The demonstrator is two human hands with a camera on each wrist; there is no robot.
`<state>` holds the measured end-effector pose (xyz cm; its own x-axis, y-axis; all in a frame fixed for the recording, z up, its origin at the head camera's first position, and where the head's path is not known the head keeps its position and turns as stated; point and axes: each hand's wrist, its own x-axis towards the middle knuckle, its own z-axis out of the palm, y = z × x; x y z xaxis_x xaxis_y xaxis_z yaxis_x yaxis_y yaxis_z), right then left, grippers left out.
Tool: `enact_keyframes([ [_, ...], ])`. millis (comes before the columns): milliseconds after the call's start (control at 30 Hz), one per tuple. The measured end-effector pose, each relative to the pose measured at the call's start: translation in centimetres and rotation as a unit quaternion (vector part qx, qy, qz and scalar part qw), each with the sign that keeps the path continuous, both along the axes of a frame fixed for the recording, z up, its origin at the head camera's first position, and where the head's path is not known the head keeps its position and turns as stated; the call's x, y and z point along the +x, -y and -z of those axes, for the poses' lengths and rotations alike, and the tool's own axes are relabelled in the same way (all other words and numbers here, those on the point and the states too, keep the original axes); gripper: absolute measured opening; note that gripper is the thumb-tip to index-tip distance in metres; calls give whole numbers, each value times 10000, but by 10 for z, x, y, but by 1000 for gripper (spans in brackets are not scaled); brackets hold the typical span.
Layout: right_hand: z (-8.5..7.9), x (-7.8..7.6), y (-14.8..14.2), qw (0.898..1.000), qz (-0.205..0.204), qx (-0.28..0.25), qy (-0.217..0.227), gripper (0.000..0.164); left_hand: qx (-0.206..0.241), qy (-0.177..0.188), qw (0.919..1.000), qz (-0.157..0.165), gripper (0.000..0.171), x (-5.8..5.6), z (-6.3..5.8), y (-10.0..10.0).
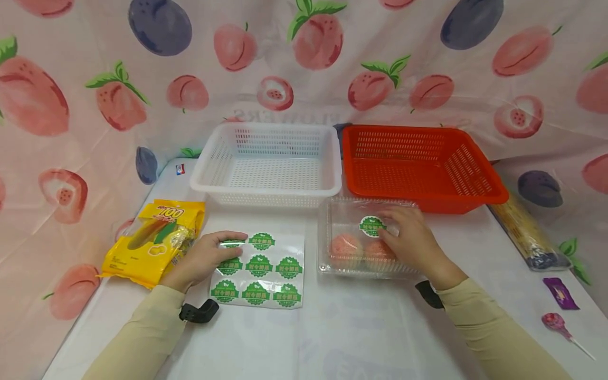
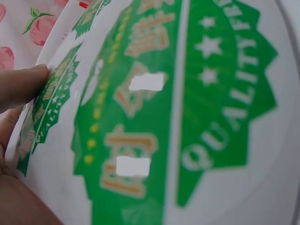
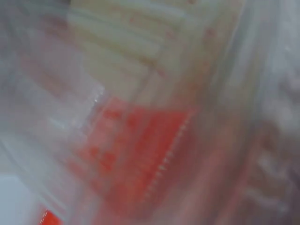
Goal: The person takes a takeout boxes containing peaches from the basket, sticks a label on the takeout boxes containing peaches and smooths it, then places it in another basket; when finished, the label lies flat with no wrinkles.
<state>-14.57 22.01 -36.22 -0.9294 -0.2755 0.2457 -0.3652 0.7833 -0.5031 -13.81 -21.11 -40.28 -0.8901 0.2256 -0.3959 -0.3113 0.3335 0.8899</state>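
My left hand (image 1: 204, 258) pinches the left side of a white sheet of round green stickers (image 1: 258, 282), which shows close up and curved in the left wrist view. In the head view my right hand (image 1: 406, 235) rests on the lid of a clear plastic clamshell box (image 1: 351, 211). Its fingers touch the edge of a green-and-white round sticker (image 1: 372, 226) lying on that lid. Through the plastic show pinkish round pieces (image 1: 345, 248), whose kind I cannot tell. The right wrist view is blurred by the clear plastic.
Behind stand a white basket (image 1: 266, 198) and a red basket (image 1: 427, 203). At left lies a yellow snack bag (image 1: 152, 243). To the right are a long clear-wrapped pack (image 1: 527, 229), a purple wrapped candy (image 1: 561, 293) and a lollipop (image 1: 554, 322).
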Motion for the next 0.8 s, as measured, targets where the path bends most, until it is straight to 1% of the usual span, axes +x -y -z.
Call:
enact_keyframes([
  [100,2,-1,0,9999,-112,-38,-69,26,50,8,10000,-11,46,-1,2,-1],
  [233,3,-2,1,9996,-282,20,-5,25,116,54,9999,-31,46,-3,4,-1],
  [367,4,-3,2,9991,-384,56,157,27,139,78,9999,-58,45,-4,5,-2],
  [533,7,-3,1,9978,-551,-92,355,32,78,114,9998,-106,44,-4,6,-3],
  [800,8,-3,-5,9923,-748,-351,918,36,34,106,9999,-98,44,-5,5,-4],
])
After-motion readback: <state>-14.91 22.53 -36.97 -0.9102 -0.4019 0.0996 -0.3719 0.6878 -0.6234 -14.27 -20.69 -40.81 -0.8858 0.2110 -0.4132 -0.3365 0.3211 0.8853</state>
